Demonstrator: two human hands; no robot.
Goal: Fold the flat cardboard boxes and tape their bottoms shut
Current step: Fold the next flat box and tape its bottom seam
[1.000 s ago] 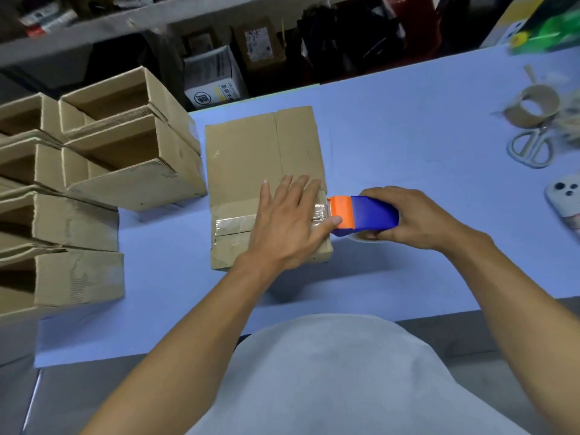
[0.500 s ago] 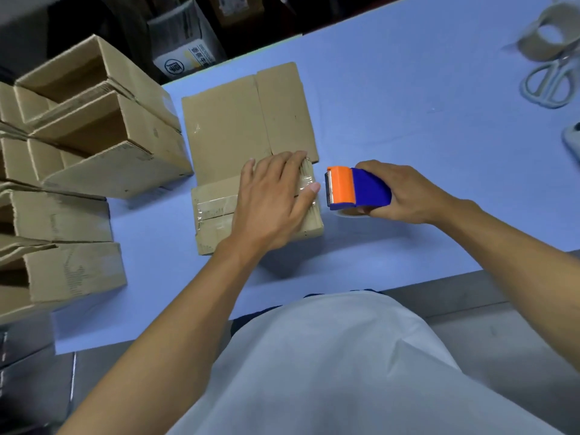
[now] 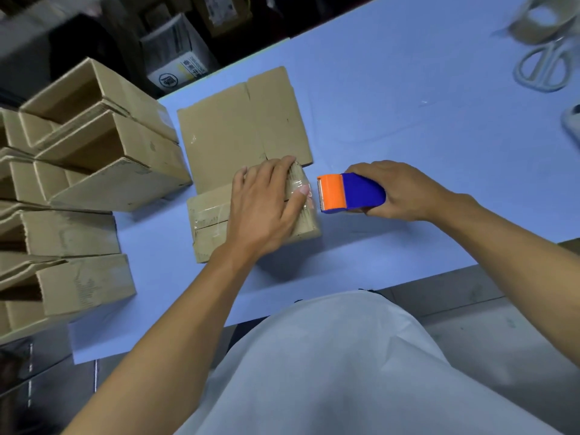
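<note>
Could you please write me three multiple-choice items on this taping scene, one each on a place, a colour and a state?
1. Where do the scissors lie on the blue table?
A. far right
B. near left
C. under the box

2. What colour is the front end of the tape dispenser?
A. green
B. orange
C. white

3. What is the left hand doing?
A. hanging idle
B. gripping the scissors
C. pressing flat on the taped box

Answers: 1 A, they lie by the right edge; 2 B, orange ahead of a blue body held by the right hand; 3 C, fingers spread on the taped flaps.
</note>
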